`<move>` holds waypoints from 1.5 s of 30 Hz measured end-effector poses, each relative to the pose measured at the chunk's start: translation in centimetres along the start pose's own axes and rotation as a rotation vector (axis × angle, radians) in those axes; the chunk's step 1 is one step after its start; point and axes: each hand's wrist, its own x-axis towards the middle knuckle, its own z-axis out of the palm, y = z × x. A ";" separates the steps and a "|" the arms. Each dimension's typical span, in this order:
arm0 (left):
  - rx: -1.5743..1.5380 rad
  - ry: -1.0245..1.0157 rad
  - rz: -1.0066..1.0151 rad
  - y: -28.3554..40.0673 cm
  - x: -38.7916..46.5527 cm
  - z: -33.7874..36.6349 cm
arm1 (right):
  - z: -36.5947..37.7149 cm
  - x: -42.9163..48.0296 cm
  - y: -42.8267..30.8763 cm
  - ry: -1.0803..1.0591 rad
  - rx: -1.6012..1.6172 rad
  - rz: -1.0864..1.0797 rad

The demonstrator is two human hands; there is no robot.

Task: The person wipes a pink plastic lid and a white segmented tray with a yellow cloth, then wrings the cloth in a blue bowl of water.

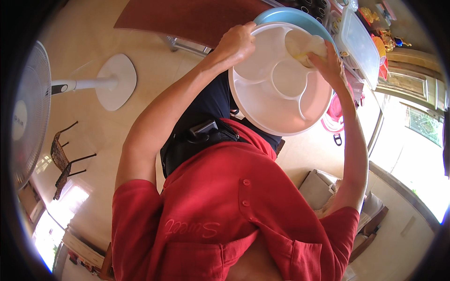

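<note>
A round white plastic tray [258, 95] with a central round compartment and several curved outer ones is held up, tilted, before my torso. My left hand [239, 44] grips its upper left rim. In the upper right compartment, my right hand [330, 66] presses a bunched pale cloth [314, 45] with a yellowish patch against the tray. Partly hidden behind the tray is a light blue plastic basin [295, 15].
Beyond lies a reddish-brown table [168, 19]. A clear lidded plastic container [360, 45] and gilded ornaments [386, 38] are at right. A white standing fan [116, 80] and woven chair [59, 154] occupy the left. Below right is a cushioned seat [316, 189].
</note>
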 end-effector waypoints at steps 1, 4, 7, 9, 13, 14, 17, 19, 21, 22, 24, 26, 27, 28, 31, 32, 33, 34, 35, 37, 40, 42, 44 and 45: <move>-0.007 -0.012 -0.002 0.2 0.1 0.0 | 0.1 0.3 -0.3 0.000 0.001 -0.004; 0.056 0.061 0.024 0.0 0.1 0.4 | 0.2 1.2 -1.6 0.040 -0.084 -0.104; 0.048 -0.003 0.056 0.0 0.3 0.1 | 1.3 2.8 -3.7 0.118 -0.181 -0.328; 0.051 -0.021 0.047 0.4 0.5 -0.1 | 2.1 4.0 -5.3 0.134 -0.286 -0.655; 0.013 -0.002 0.025 0.5 0.0 -0.4 | 1.3 4.2 -5.7 0.023 -0.351 -0.650; 0.013 -0.001 0.025 0.5 0.0 -0.3 | 1.1 3.9 -5.0 0.090 -0.309 -0.623; 0.031 0.058 0.017 0.7 -0.2 -0.1 | -0.3 2.2 -1.4 0.081 -0.217 -0.439; 0.005 -0.018 -0.076 1.3 -0.1 -0.3 | -0.7 0.6 0.3 0.012 -0.165 -0.269; 0.026 0.049 -0.022 0.6 -0.3 0.3 | -0.9 -0.5 0.6 0.029 -0.147 -0.120; 0.049 0.117 0.031 0.3 -0.3 0.6 | -1.0 -0.4 0.3 0.028 -0.147 -0.118; 0.061 0.033 0.014 0.2 0.0 0.0 | -0.8 0.4 -1.0 -0.086 -0.149 0.001; 0.076 -0.041 0.010 0.6 0.3 -0.4 | 0.0 1.2 -3.2 0.005 -0.162 -0.185; 0.068 -0.044 0.024 0.6 0.3 -0.3 | 0.4 1.7 -4.1 0.090 -0.174 -0.376; 0.060 -0.047 0.038 0.6 0.3 -0.3 | 0.6 2.2 -4.7 0.095 -0.172 -0.378; 0.048 -0.078 0.017 1.1 0.4 -0.4 | 1.0 3.4 -5.3 0.014 -0.288 -0.548; 0.050 -0.079 0.017 1.1 0.3 -0.5 | 0.8 3.7 -4.9 -0.019 -0.269 -0.519; 0.035 -0.078 -0.008 1.2 0.1 -0.7 | 0.6 3.9 -4.6 -0.052 -0.252 -0.494; 0.020 -0.079 -0.033 1.2 0.0 -0.8 | 0.7 3.7 -4.1 -0.051 -0.253 -0.495; 0.020 -0.079 -0.031 1.0 -0.1 -0.7 | 1.1 3.3 -3.5 0.018 -0.201 -0.464; 0.064 0.004 0.028 0.9 -0.3 -0.4 | 1.0 2.3 -2.3 0.086 -0.152 -0.437; 0.026 -0.035 -0.042 1.3 -0.1 -0.4 | -0.3 0.2 -0.2 0.053 -0.036 -0.177; 0.014 -0.050 -0.026 1.2 0.0 -0.2 | -1.5 -1.6 1.0 0.071 0.116 -0.021; 0.009 -0.049 -0.032 1.1 -0.1 -0.3 | -2.9 -3.7 0.6 0.150 0.164 0.026; 0.019 -0.051 -0.049 1.5 -0.3 -0.4 | -3.8 -4.8 0.6 0.234 0.208 0.076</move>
